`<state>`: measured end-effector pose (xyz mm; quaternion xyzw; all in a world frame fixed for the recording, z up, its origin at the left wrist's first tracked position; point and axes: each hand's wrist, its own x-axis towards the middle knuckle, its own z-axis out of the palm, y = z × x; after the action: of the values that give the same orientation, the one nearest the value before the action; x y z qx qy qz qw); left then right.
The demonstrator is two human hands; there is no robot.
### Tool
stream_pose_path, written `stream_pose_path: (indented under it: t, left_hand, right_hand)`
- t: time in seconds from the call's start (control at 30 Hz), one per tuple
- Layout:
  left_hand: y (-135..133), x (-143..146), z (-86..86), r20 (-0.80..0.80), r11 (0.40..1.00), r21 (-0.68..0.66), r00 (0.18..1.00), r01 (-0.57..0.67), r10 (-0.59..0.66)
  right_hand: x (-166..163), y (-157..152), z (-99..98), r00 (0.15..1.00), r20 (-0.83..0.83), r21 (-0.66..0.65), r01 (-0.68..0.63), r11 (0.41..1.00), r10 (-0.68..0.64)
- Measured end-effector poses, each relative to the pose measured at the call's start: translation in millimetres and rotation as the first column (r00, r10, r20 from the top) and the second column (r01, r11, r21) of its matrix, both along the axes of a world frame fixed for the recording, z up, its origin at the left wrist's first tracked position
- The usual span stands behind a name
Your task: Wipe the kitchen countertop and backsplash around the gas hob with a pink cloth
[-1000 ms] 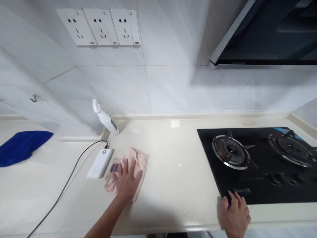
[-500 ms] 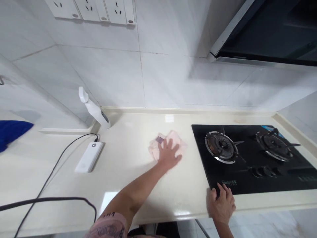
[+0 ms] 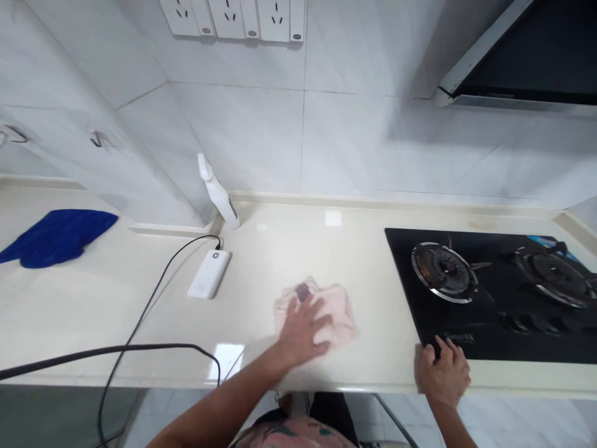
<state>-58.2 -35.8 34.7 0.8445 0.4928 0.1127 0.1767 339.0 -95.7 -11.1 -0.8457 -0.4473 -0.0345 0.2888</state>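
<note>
My left hand (image 3: 302,331) lies flat with fingers spread on a pale pink cloth (image 3: 340,311), pressing it against the cream countertop (image 3: 289,249). A small purple patch shows on the cloth just beyond my fingertips. My right hand (image 3: 445,372) rests at the counter's front edge, its fingers over the near left corner of the black gas stove (image 3: 485,330). Nothing is seen in the right hand, and its fingers are loosely apart.
A white spray bottle (image 3: 219,196) leans in the corner by the wall. In front of it lies a white power bank (image 3: 209,274) with a black cable (image 3: 153,280). A blue cloth (image 3: 65,236) is at the far left. A range hood (image 3: 527,62) hangs above the stove.
My left hand has drawn the pink cloth back toward the counter's front edge. The view has shifted left, showing more of the blue cloth. My right hand stays at the stove's corner.
</note>
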Motion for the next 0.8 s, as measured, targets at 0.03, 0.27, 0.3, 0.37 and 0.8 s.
stream_pose_path:
  t: [0.03, 0.27, 0.3, 0.37, 0.8]
  left_hand:
    - [12.2, -20.2, 2.7, -0.016, 0.995, 0.012, 0.995, -0.095, 0.095]
    - [97.2, -81.7, 17.4, -0.063, 0.823, 0.06, 0.82, -0.565, 0.568]
    - [106.2, -71.8, 16.4, -0.063, 0.804, 0.052, 0.802, -0.592, 0.594]
    - [118.9, -40.4, 12.8, -0.06, 0.805, 0.024, 0.803, -0.593, 0.593]
    - [-62.2, 15.7, -8.6, -0.009, 0.987, 0.153, 0.999, 0.048, -0.047]
  right_hand:
    - [-0.7, 0.4, 0.6, 1.0, -0.002, -0.001, 0.004, 1.0, -0.004]
    - [-2.4, 2.4, 2.9, 1.0, 0.025, -0.013, 0.007, 1.0, -0.006]
    - [-2.1, 2.4, 3.1, 1.0, 0.026, -0.015, 0.005, 1.0, -0.005]
    - [-1.1, 2.3, 3.6, 1.0, 0.026, -0.025, 0.0, 1.0, 0.001]
    - [8.9, 0.3, 4.3, 0.999, -0.047, -0.129, 0.015, 0.992, -0.022]
